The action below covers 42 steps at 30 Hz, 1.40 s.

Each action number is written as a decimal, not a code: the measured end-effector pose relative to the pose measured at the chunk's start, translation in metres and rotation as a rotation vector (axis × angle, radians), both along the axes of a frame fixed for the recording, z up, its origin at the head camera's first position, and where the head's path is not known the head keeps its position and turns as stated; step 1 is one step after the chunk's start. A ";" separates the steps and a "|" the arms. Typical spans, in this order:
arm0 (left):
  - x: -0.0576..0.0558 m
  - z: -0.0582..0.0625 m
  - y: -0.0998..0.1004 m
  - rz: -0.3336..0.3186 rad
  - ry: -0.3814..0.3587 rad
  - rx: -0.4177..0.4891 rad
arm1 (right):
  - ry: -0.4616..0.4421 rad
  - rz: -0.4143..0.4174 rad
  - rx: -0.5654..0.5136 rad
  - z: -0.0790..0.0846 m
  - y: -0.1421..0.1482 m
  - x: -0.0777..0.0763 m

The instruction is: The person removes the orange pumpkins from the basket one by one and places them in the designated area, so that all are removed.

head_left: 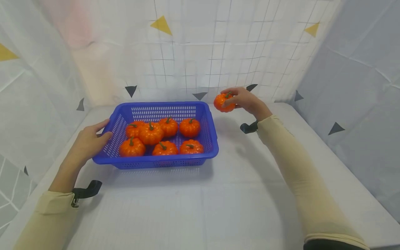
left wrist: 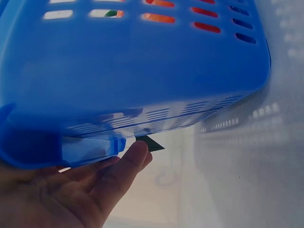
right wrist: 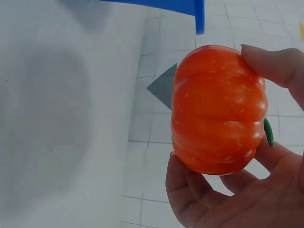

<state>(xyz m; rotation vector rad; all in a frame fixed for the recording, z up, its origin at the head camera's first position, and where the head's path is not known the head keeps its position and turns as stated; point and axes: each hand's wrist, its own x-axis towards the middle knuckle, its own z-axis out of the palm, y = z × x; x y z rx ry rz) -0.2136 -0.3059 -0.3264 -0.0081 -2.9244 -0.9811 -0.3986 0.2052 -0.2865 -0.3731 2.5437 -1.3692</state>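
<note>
In the head view my right hand [head_left: 245, 100] holds a small orange pumpkin [head_left: 224, 102] with a green stem, raised to the right of a blue plastic basket [head_left: 156, 161]. The right wrist view shows that pumpkin [right wrist: 218, 111] close up, between the thumb on one side and curled fingers on the other. My left hand [head_left: 89, 140] grips the basket's left rim. From the left wrist, its fingers [left wrist: 118, 183] reach along the outside, under the rim. Several more pumpkins [head_left: 151, 133] lie in the basket, one resting partly over its neighbours.
The basket stands on a white table [head_left: 200, 208] toward its back. White sheeting [head_left: 250, 45] with grid lines and yellow and dark triangles rises behind and at both sides. Black wrist mounts [head_left: 90, 189] stick out from the cuffs.
</note>
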 end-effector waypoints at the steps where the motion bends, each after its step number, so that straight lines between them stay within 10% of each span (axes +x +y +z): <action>1: 0.000 0.000 0.000 0.000 0.000 -0.001 | -0.001 -0.004 0.001 -0.001 0.000 -0.002; 42: 0.002 0.000 0.000 -0.010 0.004 -0.001 | -0.092 -0.044 0.036 -0.045 0.011 -0.022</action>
